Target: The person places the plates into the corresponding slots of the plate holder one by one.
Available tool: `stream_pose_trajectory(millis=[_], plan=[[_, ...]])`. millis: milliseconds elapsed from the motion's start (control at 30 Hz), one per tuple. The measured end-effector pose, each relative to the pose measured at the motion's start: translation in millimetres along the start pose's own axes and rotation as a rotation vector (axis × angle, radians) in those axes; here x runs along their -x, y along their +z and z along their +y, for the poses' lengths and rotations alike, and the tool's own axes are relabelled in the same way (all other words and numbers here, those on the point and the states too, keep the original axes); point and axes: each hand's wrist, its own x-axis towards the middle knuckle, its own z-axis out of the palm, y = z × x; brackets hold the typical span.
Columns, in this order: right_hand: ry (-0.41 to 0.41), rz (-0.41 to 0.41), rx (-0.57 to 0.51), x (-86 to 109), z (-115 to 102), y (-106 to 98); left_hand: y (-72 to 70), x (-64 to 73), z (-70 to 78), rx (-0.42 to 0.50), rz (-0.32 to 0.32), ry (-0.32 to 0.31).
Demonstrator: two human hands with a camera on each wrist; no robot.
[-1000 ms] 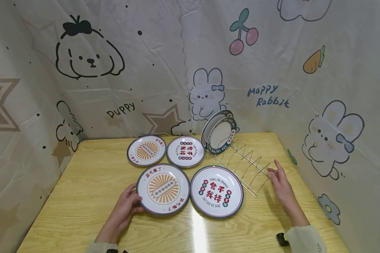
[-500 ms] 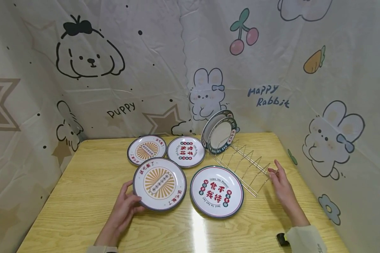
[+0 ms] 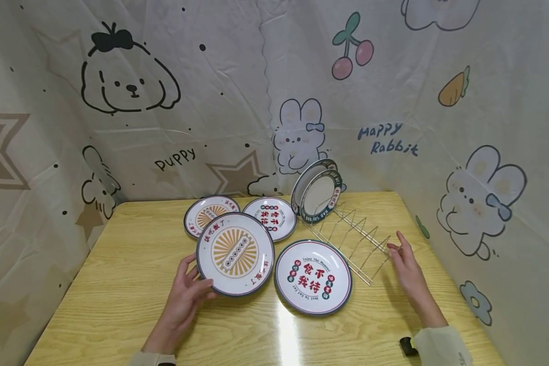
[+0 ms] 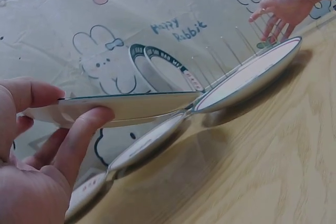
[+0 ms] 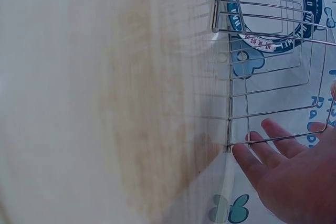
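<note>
My left hand (image 3: 185, 297) grips the near-left rim of a white plate (image 3: 235, 254) with an orange sunburst print. In the left wrist view the plate (image 4: 131, 109) is raised off the table and tilted, pinched between thumb and fingers. My right hand (image 3: 407, 269) is at the near right end of a wire dish rack (image 3: 361, 232). Loosely extended fingers (image 5: 281, 156) touch or nearly touch the rack's end wire in the right wrist view; firm contact is unclear. Two plates (image 3: 320, 197) stand upright at the rack's far end.
A plate with red characters (image 3: 313, 300) lies flat left of the rack. Behind the held plate lie a smaller sunburst plate (image 3: 196, 216) and a smaller red-character plate (image 3: 281, 216), both partly covered. A printed curtain (image 3: 229, 101) borders the wooden table (image 3: 119, 284).
My left hand has lifted the sunburst plate off the table and tilted it; it first shifted left, then back right and away from me. The right hand and rack have stayed put.
</note>
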Motion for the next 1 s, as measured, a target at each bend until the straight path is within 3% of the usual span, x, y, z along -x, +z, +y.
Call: stream_pose_trajectory(millis=[300, 600, 1000], plan=[[-0.014, 0.001, 0.004, -0.2, 1.1, -0.3, 13.8, -6.0, 5.0, -0.008, -0.087, 0.091], [-0.012, 0.0, 0.0, -0.9, 1.2, 0.7, 29.7, -18.8, 13.6, -0.105, -0.083, 0.077], [-0.008, -0.006, 0.01, -1.3, 3.9, -0.5, 52.9, -33.4, 12.5, -0.089, -0.134, 0.116]])
